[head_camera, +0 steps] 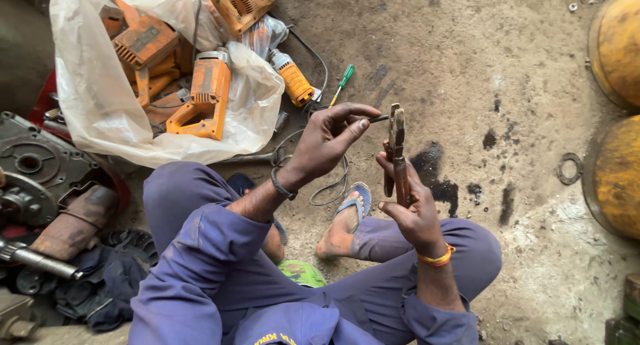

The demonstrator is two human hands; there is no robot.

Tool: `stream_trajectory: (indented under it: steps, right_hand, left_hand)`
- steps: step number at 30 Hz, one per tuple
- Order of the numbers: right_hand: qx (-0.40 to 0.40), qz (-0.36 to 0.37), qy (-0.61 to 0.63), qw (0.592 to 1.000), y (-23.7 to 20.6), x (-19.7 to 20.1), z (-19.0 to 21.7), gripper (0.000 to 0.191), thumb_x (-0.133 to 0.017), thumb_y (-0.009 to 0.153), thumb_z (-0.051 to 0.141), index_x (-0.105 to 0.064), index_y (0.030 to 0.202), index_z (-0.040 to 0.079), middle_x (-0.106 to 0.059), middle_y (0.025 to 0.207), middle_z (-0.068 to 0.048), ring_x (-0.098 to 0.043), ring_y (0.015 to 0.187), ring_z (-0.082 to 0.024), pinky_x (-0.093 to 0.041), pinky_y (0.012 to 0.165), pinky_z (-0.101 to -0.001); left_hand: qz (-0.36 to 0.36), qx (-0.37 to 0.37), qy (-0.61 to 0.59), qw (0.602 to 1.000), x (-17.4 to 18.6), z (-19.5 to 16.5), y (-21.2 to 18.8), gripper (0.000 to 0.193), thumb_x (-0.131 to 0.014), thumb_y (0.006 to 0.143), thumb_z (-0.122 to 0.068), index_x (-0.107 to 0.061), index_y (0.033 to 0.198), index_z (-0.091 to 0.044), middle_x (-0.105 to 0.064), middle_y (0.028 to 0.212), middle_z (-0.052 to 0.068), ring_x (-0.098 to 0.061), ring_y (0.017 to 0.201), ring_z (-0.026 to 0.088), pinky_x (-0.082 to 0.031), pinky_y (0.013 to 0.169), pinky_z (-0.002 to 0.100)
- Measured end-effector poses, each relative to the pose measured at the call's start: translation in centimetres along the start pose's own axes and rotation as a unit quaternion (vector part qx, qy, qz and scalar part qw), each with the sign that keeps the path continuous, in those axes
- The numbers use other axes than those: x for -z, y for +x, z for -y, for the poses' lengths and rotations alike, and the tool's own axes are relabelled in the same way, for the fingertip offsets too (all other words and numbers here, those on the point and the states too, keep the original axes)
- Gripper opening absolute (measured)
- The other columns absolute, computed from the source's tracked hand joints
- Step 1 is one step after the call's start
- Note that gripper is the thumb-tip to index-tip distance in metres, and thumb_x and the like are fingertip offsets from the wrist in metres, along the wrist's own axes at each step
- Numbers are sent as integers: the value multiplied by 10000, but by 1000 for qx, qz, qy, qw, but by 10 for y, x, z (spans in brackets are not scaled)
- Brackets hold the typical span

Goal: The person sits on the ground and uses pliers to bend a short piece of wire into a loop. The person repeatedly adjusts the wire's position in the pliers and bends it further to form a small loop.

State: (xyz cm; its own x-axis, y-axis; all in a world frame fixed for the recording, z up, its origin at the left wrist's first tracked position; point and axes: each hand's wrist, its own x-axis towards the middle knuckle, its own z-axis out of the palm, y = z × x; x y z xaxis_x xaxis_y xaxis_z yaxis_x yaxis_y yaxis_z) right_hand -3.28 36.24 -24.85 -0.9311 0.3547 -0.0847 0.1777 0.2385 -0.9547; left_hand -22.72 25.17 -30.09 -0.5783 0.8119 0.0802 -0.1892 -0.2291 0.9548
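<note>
Grimy concrete floor (480,65), stained with dark oil patches, fills the scene, and at its centre a pair of rusty pliers (398,152) stands upright, clamped in the right hand (410,198), whose fingers wrap the handles. At nine o'clock from the pliers' head the left hand (330,142) pinches a thin dark wire (379,119) between thumb and forefinger, the wire's end meeting the plier tips. Below the hands the person sits cross-legged in blue work clothes, a bare foot in a blue sandal (350,215) between the knees. Open floor lies from twelve to three o'clock, running bare up to the frame's top edge. At three o'clock two yellow drums (617,118) crowd the right edge, a dark ring (570,168) lying just beside them. At eleven o'clock a green-handled screwdriver (343,78) lies near a crumpled clear plastic bag (87,85) that holds orange power-tool housings (203,95), some with pale rectangular labels. At nine o'clock grey metal machine parts (40,185) and dark rags close off the left edge.
</note>
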Motion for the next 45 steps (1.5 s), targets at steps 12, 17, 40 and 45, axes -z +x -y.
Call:
stream_trajectory:
  steps: [12, 17, 40, 45]
  right_hand:
    - [172, -110, -303, 931, 11, 2, 0, 601, -594, 810, -35, -606, 1407, 34, -313, 1661, -220, -411, 1491, -365, -344, 1251, -456]
    - [202, -149, -429, 868, 16, 1, 5, 581, -630, 882, 35, -581, 1461, 57, -276, 1638, -276, -356, 1474, -462, -271, 1238, -574]
    - [219, -191, -401, 869, 18, -2, 2, 406, -684, 898, -27, -648, 1301, 9, -491, 1436, -147, -459, 1335, -364, -414, 1120, -466]
    - [217, -192, -410, 865, 19, -4, 4, 401, -693, 888, -33, -672, 1288, -11, -514, 1385, -141, -470, 1301, -354, -425, 1101, -464]
  left_hand:
    - [113, 8, -95, 989, 20, -35, 10, 268, -640, 1082, -212, -707, 1253, -17, -631, 953, -94, -448, 798, -18, -363, 689, 174]
    - [130, 23, -85, 988, 22, -46, 13, 268, -649, 1063, -211, -700, 1230, -8, -678, 1025, -53, -524, 878, 11, -441, 773, 194]
    - [147, 24, -131, 980, 27, -35, 10, 252, -665, 1075, -198, -705, 1209, 11, -668, 1044, -6, -577, 934, 63, -504, 854, 241]
    - [147, 24, -127, 981, 28, -33, 9, 247, -661, 1073, -186, -701, 1211, 14, -677, 1055, 3, -581, 928, 70, -510, 852, 245]
